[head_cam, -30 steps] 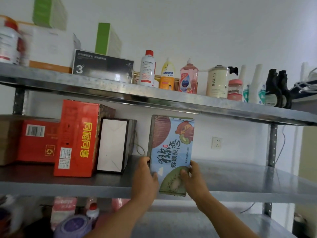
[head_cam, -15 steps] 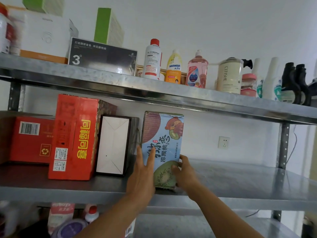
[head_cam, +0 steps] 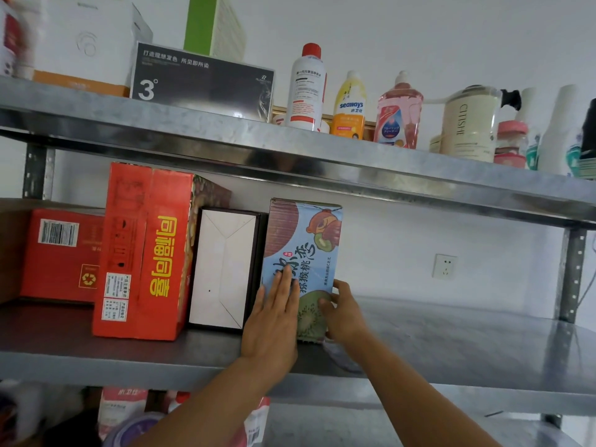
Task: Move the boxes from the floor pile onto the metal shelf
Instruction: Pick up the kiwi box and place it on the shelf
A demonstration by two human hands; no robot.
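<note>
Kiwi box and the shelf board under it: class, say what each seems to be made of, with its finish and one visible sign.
The kiwi box looks like printed cardboard, fairly matt: flat printed faces and a slightly dented top corner. The shelf board looks like galvanised sheet steel, semi-glossy: mottled grey surface with blurred reflections; the exact metal is uncertain.

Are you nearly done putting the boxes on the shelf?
Done: the tall red box and the white box stand on the middle shelf. In hand: the kiwi box stands beside them, left hand pressing its front, right hand gripping its edge. Left: letting go; the floor pile is out of view.
</note>
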